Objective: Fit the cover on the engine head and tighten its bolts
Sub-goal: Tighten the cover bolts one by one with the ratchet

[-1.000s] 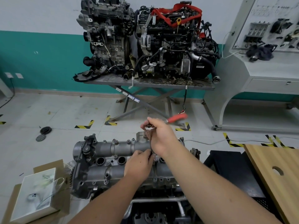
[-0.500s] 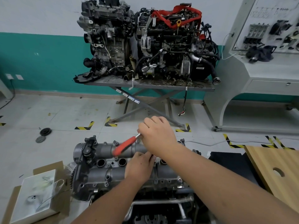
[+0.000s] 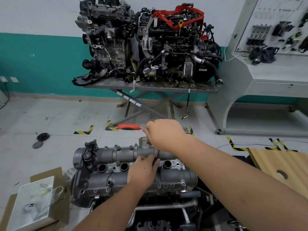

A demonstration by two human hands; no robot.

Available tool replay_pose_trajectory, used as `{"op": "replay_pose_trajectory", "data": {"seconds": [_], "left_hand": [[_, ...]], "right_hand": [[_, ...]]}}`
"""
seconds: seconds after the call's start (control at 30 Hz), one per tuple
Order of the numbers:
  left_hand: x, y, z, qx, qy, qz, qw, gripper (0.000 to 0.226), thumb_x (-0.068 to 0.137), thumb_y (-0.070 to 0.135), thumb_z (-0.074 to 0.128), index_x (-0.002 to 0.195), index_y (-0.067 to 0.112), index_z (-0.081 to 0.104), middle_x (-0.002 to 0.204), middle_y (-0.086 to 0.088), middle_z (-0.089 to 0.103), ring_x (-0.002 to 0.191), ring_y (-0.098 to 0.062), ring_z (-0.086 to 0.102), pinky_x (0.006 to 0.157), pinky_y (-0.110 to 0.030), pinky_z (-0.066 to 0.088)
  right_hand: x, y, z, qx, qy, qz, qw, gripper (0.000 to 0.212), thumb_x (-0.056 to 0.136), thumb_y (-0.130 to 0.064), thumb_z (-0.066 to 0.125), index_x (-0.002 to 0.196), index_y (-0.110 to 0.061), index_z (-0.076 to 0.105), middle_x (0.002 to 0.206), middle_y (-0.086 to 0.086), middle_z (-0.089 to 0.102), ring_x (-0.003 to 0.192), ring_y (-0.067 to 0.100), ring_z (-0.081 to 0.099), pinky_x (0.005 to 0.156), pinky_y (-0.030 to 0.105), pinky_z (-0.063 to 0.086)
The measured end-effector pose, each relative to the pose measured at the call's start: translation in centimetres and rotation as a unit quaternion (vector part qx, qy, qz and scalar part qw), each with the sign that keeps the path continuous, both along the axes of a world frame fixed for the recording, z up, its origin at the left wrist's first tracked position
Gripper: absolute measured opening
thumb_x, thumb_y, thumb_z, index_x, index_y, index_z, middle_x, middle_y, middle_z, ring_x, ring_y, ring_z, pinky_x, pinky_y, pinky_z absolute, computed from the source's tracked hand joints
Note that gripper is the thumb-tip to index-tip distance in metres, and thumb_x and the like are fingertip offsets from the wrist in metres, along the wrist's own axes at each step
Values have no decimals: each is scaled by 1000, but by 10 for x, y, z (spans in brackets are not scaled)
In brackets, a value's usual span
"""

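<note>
One cover (image 3: 133,165) sits already seated on the engine head (image 3: 166,212), low in the middle of the view, so the fitting looks done and the bolt-tightening is the step in hand. A ratchet (image 3: 131,127) with a red handle stands over a bolt near the middle of the cover; its handle points left, level, above the cover's far edge. The right hand (image 3: 165,134) grips the ratchet's head end, fingers curled round it. The left hand (image 3: 143,170) rests on the cover and pinches the dark extension bar (image 3: 158,155) just above the bolt, steadying it. The bolt itself is hidden under the fingers. The next move likely calls for swinging the handle round while the bar stays upright and seated. Beyond stand two engines on a table (image 3: 150,85), and a cardboard box (image 3: 33,202) lies at the lower left.
</note>
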State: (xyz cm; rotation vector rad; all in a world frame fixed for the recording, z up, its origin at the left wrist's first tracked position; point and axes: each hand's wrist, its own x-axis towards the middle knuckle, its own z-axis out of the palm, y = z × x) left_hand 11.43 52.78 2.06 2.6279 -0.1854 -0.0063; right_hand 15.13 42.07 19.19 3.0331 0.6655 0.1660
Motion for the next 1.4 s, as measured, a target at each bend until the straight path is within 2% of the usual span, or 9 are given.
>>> {"op": "replay_pose_trajectory", "data": {"seconds": [0.13, 0.27, 0.37, 0.43, 0.53, 0.6, 0.8, 1.07, 1.4], "left_hand": [[-2, 0, 2, 4, 2, -9, 1000, 31, 101, 57, 31, 99, 33, 50, 80, 13, 35, 102, -20, 56, 69, -33, 40], [-2, 2, 4, 15, 11, -8, 1000, 37, 101, 57, 26, 101, 30, 52, 82, 10, 39, 102, -20, 55, 68, -34, 39], [-2, 2, 6, 20, 4, -18, 1000, 45, 99, 56, 21, 102, 25, 54, 83, 8, 45, 104, -19, 52, 66, -35, 37], [-2, 2, 8, 15, 9, -11, 1000, 37, 103, 50, 29, 102, 23, 55, 86, 7, 45, 103, -20, 53, 67, -35, 37], [-1, 0, 7, -5, 26, 3, 1000, 28, 104, 35, 36, 112, 22, 59, 107, -1, 58, 113, -23, 54, 82, -36, 47], [-1, -2, 8, -35, 27, 16, 999, 33, 105, 26, 39, 132, 18, 56, 132, -10, 57, 123, -26, 53, 97, -34, 43], [0, 2, 6, 17, 22, 2, 1000, 35, 105, 47, 28, 109, 27, 57, 99, 2, 57, 104, -20, 56, 70, -32, 41], [3, 1, -3, -7, 33, 18, 999, 34, 103, 56, 27, 103, 33, 52, 87, 10, 42, 97, -19, 57, 66, -32, 40], [0, 5, -4, 2, 23, 1, 1000, 36, 103, 56, 26, 110, 36, 55, 106, 6, 59, 112, -15, 53, 70, -32, 39]], "right_hand": [[1, 8, 7, 284, 198, -98, 933, 31, 103, -29, 41, 80, -12, 52, 68, 4, 64, 64, 25, 61, 57, 35, 45], [-10, 19, -14, 743, 320, -180, 560, 16, 101, -10, 50, 85, -8, 53, 60, 2, 64, 59, 22, 68, 56, 29, 46], [-12, 23, -36, 838, 286, -174, 432, 32, 95, -9, 59, 66, -19, 53, 72, 9, 66, 70, 21, 60, 58, 28, 38], [-14, 25, -43, 831, 228, -161, 481, 36, 97, -17, 60, 62, -27, 54, 80, 2, 71, 72, 19, 57, 61, 28, 42], [-21, 22, -56, 613, -26, -58, 787, 18, 98, -19, 58, 90, -27, 71, 115, -10, 68, 105, 5, 61, 88, 19, 47], [-18, 17, -64, 401, -196, 66, 892, 20, 86, 4, 65, 99, -8, 74, 121, 7, 67, 114, 25, 61, 93, 36, 49], [-10, 11, -41, 103, -210, 78, 969, 9, 71, -9, 66, 79, -13, 68, 77, 2, 61, 74, 28, 57, 67, 37, 47], [-4, -5, -19, 9, -69, 37, 997, 44, 98, -55, 31, 105, -19, 55, 100, 0, 57, 90, 23, 54, 75, 38, 40], [-7, 8, 12, 56, 120, -62, 989, 19, 96, -22, 46, 84, -12, 55, 81, 5, 62, 70, 27, 57, 55, 32, 39]]}}
